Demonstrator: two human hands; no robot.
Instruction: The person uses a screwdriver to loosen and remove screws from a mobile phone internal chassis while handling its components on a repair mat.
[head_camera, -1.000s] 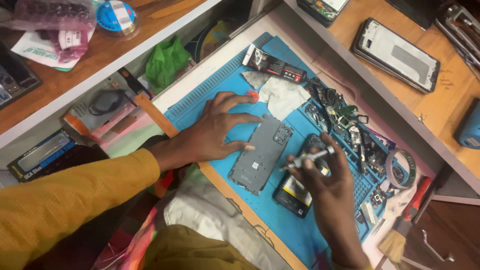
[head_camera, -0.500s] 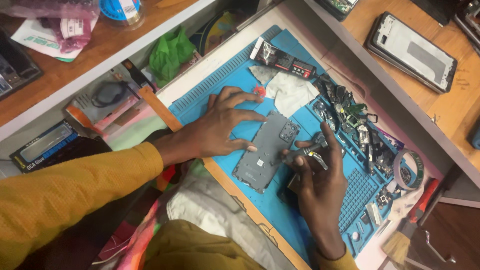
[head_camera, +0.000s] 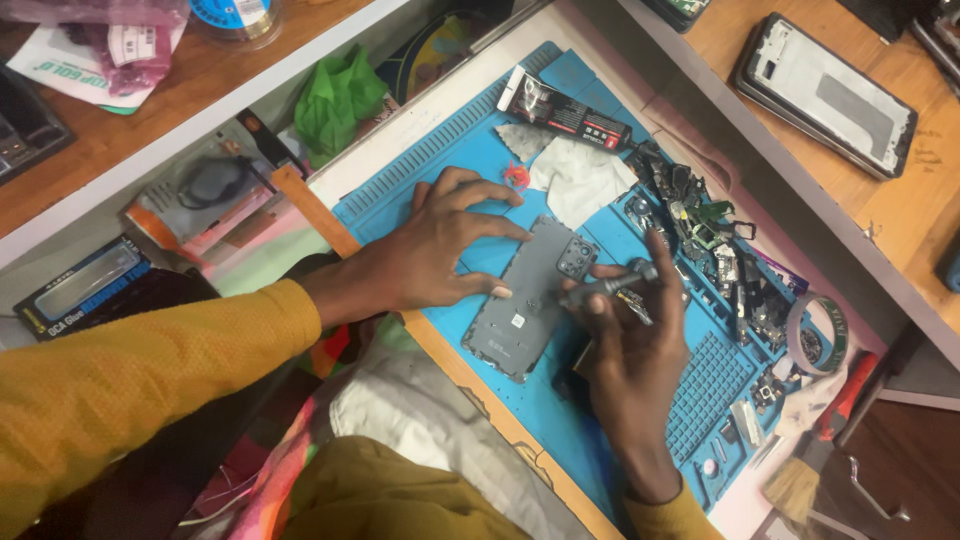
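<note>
At the far left a mustard-yellow sleeve (head_camera: 130, 380) runs in across the person's lap. Above it, a wooden shelf (head_camera: 150, 110) holds packets and a flat dark box (head_camera: 85, 290) leans in the gap below.

The left hand (head_camera: 420, 255) lies flat on the blue work mat (head_camera: 400, 190), fingers spread, with the fingertips pressing on the left edge of the grey phone back (head_camera: 530, 295). Compared with a second ago, this hand has slid a little along the mat and now bears on the cover's edge rather than its middle, which reads as bracing the phone so it cannot shift.

The phone back lies camera-side up in the middle of the mat, tilted diagonally, its camera cluster toward the top.

The right hand (head_camera: 635, 340) is closed in a pinch around a slim dark tool (head_camera: 605, 285), probably a small screwdriver, held nearly level with its tip at the phone's right edge just below the camera cluster. A second ago the tool was held off to the side over a dark object; it has since come onto the phone, so the work looks to have moved from fetching the tool to applying it.

Further right, a white cloth (head_camera: 580, 180), a dark tube (head_camera: 565, 110), a heap of small parts (head_camera: 710, 250) and a tape roll (head_camera: 815, 335) sit on the desk, with a phone frame (head_camera: 825, 95) on the upper shelf.
</note>
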